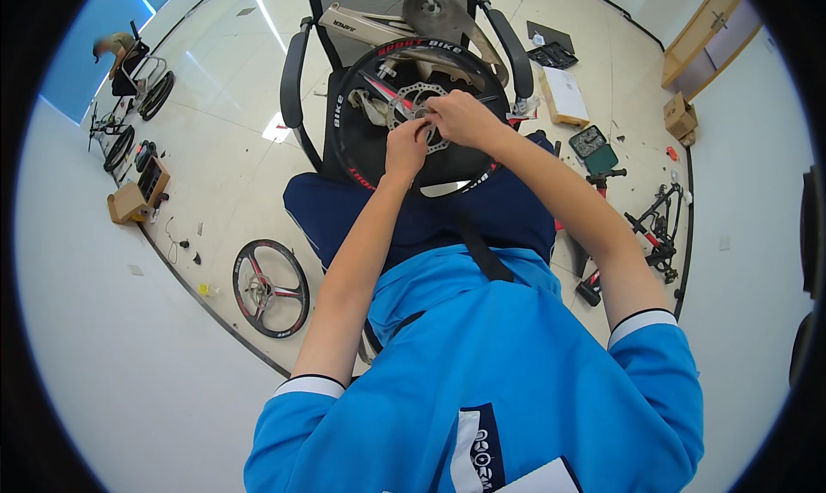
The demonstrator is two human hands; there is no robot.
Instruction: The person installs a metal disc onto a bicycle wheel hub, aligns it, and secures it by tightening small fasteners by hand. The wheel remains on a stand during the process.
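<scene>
Both hands at the hub of a black wheel

I have the left hand [406, 151] and the right hand [460, 117] together at the middle of a three-spoked wheel [379, 85]. The fingers of both are bent and drawn in close at the hub; I cannot tell whether they pinch a small part there, since the knuckles cover it. A perforated silver disc [421, 90] rings the fingertips. The wheel lies under both hands, over the seat of a black chair [292, 80], its near edge by the dark trousers [344, 211].

Beyond the fingers I see a pale frame piece [366, 27] and a grey round part [434, 18]. Well to their left and nearer the body, a second wheel [261, 288] is on the floor. Well to their right are an open green case [596, 151] and a black bike frame [661, 235].
</scene>
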